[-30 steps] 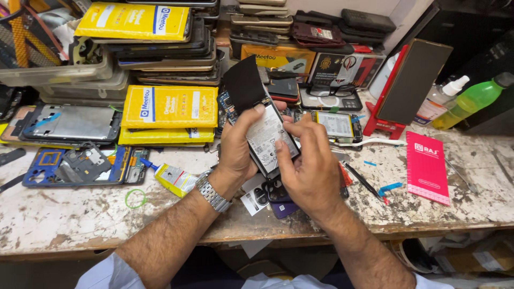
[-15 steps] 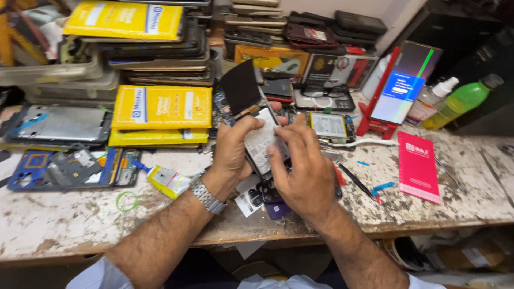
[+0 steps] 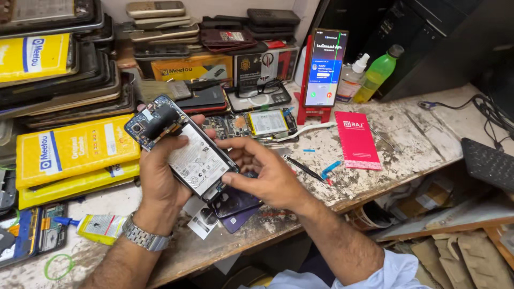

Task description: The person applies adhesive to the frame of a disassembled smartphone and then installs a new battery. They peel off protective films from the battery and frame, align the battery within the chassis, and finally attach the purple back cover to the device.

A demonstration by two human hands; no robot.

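At the near edge of the tabletop (image 3: 417, 144), toward its left end, a green rubber band (image 3: 58, 266) lay flat, and just beyond it a small yellow glue tube (image 3: 99, 226) with a blue nozzle pointed left. A steel watch (image 3: 140, 235) circled the wrist of the left hand (image 3: 160, 182). That hand was closed around an opened phone (image 3: 184, 152), gripping it from below with its back cover off, so the white battery and the dark circuit board at its far end faced up; the phone was held tilted above the middle of the near edge. The right hand (image 3: 267, 176) touched the phone's nearer end, its thumb and fingertips pinching the lower corner. Under both hands a purple back cover (image 3: 235, 206) rested on the tabletop beside a few small stickers. A black pen-like tool (image 3: 302, 167) lay just right of the right hand, with a pink booklet (image 3: 356, 140) further right. Beyond the hands, another stripped phone (image 3: 262, 123) lay open with its battery showing. Yellow boxes (image 3: 69, 152) were stacked along the left side. Toward the far edge a lit phone (image 3: 325, 67) stood upright in a red stand, a green bottle (image 3: 377, 72) just to its right. At the right edge sat a black keyboard (image 3: 487, 163).
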